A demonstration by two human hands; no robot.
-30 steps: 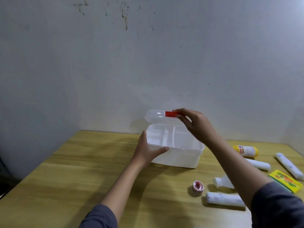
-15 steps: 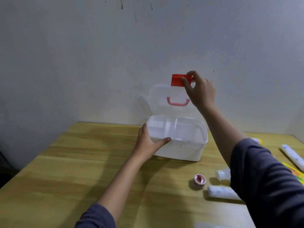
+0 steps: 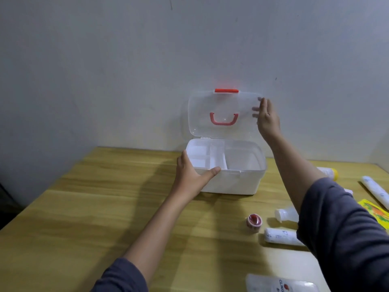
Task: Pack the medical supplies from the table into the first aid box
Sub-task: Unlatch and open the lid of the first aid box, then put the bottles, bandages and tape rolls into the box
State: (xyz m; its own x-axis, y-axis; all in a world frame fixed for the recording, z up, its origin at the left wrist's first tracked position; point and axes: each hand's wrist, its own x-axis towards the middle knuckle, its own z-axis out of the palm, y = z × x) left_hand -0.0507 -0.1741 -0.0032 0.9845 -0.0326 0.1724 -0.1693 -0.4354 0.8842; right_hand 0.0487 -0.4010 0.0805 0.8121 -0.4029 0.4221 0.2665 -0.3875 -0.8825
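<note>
Evidently the white plastic first aid box (image 3: pixel 229 182) stood just right of the frame's centre on the pale wooden table (image 3: pixel 88 199), its clear hinged lid (image 3: pixel 223 106) swung up almost vertical against the grey wall (image 3: pixel 105 60), with the red latch (image 3: pixel 226 90) at the top edge and the pink carry handle (image 3: pixel 223 119) showing through. The left hand (image 3: pixel 192 175) was spread against the box's left front corner, thumb lying along the rim, bracing it rather than gripping. The right hand (image 3: pixel 267 118) was flat and open at the lid's right edge, fingers (image 3: pixel 255 109) seen blurred through the plastic; it steadied the lid and held nothing.

Nothing had been packed; the divided compartments looked empty. The supplies lay in the lower right of the frame: a small pink tape roll (image 3: pixel 254 222), a clear small bottle (image 3: pixel 287 214), a white bandage roll (image 3: pixel 282 237), a long white roll (image 3: pixel 376 191) at the right edge, a yellow flat packet (image 3: pixel 375 210), a yellow-capped bottle (image 3: pixel 329 172) behind the forearm, and a white labelled pouch (image 3: pixel 282 285) at the bottom edge.

The chief risk seemed to be the lid: if it was not past its balance point, letting go could let it drop shut. The wall just behind might also push it forward. The light, empty box could slide once the left hand lifted. The dark sleeve (image 3: pixel 336 228) hung over the bottles and rolls and could sweep one off the table.
</note>
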